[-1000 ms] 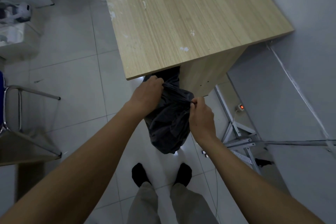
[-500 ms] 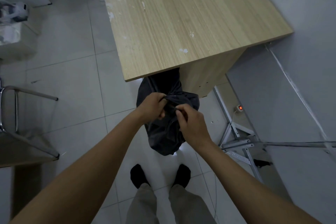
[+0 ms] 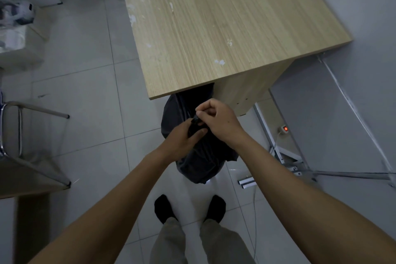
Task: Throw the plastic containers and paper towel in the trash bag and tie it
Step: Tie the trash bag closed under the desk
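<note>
Head view: trash bag (image 3: 199, 161) neck seemingly pinched between both hands' fingers (image 3: 202, 113).

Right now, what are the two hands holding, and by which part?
Both hold the dark plastic trash bag by its gathered top: the left hand grips the bunched neck, the right hand pinches a twisted end above it.

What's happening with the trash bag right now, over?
Both hands on the bag's gathered top: left hand grips below, right hand pinches a strip. Trash bag on floor by desk. Knot unfinished. Nothing in the way.
</note>
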